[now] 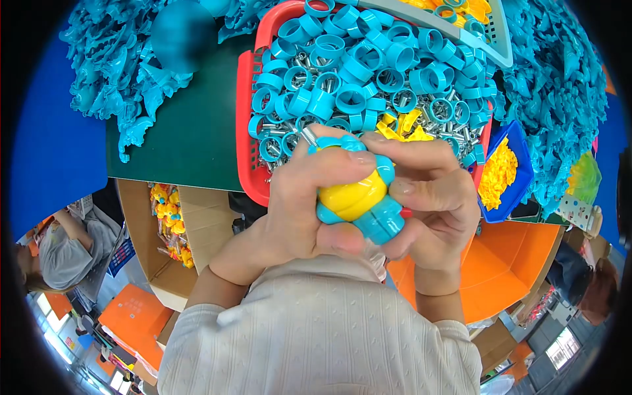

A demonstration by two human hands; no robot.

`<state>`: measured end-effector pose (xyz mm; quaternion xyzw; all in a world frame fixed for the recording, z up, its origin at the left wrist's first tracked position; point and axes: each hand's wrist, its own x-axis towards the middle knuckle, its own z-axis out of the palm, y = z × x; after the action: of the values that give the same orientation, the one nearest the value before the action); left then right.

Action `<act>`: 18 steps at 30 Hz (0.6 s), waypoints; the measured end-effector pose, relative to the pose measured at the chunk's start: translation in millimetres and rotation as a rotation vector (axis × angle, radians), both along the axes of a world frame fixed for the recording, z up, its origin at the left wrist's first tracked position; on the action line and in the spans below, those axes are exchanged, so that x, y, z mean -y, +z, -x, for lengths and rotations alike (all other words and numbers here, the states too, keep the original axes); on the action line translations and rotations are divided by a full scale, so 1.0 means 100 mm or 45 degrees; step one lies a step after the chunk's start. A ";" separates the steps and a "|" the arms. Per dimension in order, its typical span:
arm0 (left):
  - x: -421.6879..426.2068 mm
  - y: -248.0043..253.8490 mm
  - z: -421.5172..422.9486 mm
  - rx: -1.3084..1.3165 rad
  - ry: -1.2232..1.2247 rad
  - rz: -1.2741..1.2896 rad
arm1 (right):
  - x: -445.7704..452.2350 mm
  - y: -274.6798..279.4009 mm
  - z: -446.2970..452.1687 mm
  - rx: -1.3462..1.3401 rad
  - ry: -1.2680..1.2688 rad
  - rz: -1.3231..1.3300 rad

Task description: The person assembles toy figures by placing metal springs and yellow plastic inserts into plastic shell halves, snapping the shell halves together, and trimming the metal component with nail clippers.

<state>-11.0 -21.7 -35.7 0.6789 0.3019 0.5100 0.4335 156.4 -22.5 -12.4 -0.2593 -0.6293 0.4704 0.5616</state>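
Note:
Both hands hold a small blue-and-yellow plastic toy above the near edge of a red basket. My left hand is closed round its left side, the thumb across the top and a finger beneath. A small metal spring sticks up by the left fingertips. My right hand pinches the toy's right side, where a small red part shows between the fingers. The palms hide some of the toy. Blue plastic rings and many metal springs fill the basket behind, with a few yellow pieces on top.
Heaps of blue plastic parts lie at the left and right. A blue tray holds small yellow pieces. Below the table stand a cardboard box with yellow toys and an orange bin. A person sits at the left.

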 end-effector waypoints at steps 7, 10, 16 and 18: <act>-0.07 0.06 0.04 0.016 -0.099 -0.073 | 0.02 0.08 0.01 0.120 -0.073 0.011; -0.12 0.10 -0.16 0.326 -0.031 -0.011 | 0.01 0.12 -0.01 0.191 -0.166 -0.013; -0.09 0.13 -0.07 -0.070 0.092 -0.146 | -0.03 0.13 -0.02 0.540 -0.190 -0.193; -0.10 0.10 -0.03 -0.044 0.101 -0.167 | 0.01 0.14 0.04 0.409 -0.202 -0.057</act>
<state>-8.1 -12.2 -25.5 0.7019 0.3021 0.5337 0.3622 152.4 -23.9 1.6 -0.3673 -0.6989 0.3629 0.4950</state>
